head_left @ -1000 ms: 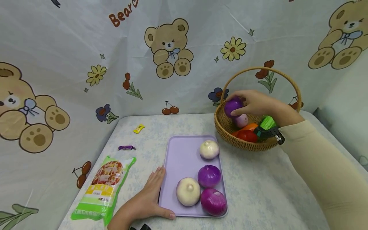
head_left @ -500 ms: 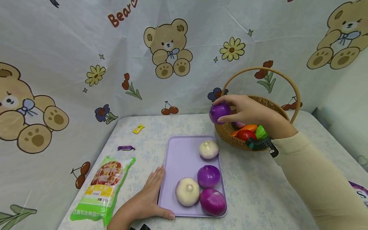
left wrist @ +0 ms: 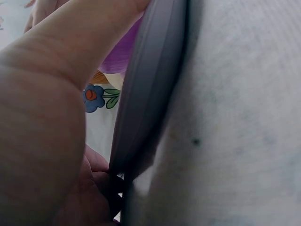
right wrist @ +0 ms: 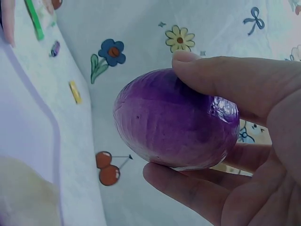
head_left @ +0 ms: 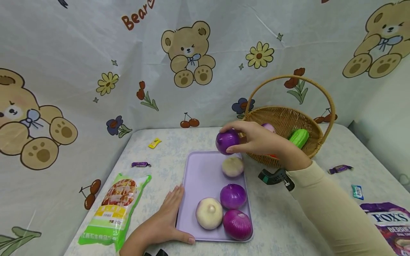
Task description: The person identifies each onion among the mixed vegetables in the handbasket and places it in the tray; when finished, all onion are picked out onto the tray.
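Observation:
My right hand (head_left: 261,140) grips a glossy purple onion (head_left: 225,141) above the far right part of a lilac tray (head_left: 201,177). In the right wrist view, the thumb lies over the onion (right wrist: 171,125) and fingers support it below. On the tray's right half sit a purple onion (head_left: 233,196), a magenta onion (head_left: 237,224) and two round, whitish bulbs with purple-tinged sides, one far (head_left: 232,167) and one near (head_left: 209,213). My left hand (head_left: 163,220) rests along the tray's left edge, fingers straight, thumb at the near edge.
Behind the right hand stands a wicker basket (head_left: 288,117) with a tall handle, holding a green vegetable (head_left: 299,138) and others. A green food bag (head_left: 115,213) and two wrapped candies lie left. At right are a purple-wrapped candy (head_left: 340,169), a blue-wrapped candy (head_left: 357,192) and a FOX'S bag (head_left: 390,224).
My right hand has lifted the purple onion out of the basket and carried it left and nearer, over the tray's far right end. The left hand stays in place.

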